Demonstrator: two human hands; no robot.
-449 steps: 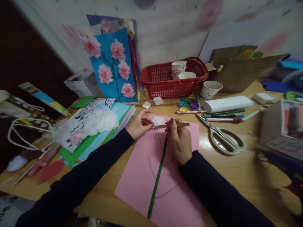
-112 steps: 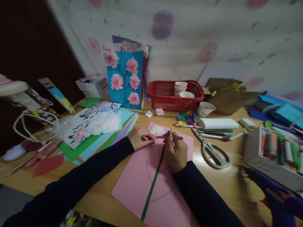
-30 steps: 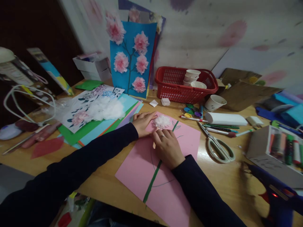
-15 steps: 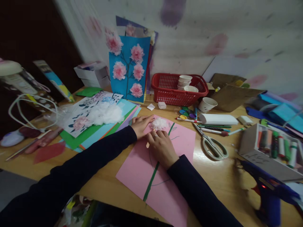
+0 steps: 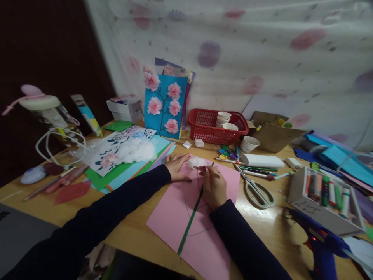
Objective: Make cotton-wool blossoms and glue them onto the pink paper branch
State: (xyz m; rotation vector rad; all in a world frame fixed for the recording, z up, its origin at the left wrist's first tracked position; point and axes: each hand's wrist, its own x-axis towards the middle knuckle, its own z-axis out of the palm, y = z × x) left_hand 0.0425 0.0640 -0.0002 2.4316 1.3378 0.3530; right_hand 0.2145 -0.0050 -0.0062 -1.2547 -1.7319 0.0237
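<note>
**Left hand (image 5: 176, 167) braces, right hand (image 5: 215, 187) pinches**

Spread fingers seemingly steady the pink paper sheet (image 5: 166, 217); the pinch likely gives fine control of the thin brown wooden stick (image 5: 199, 168), beside fluffy white cotton (image 5: 196, 161) near the sheet's far edge.

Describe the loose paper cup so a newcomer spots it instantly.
Find the red basket at the back of the table. Just off its right end is a white paper cup. The other cups are inside the basket; this one stands outside it.
</note>
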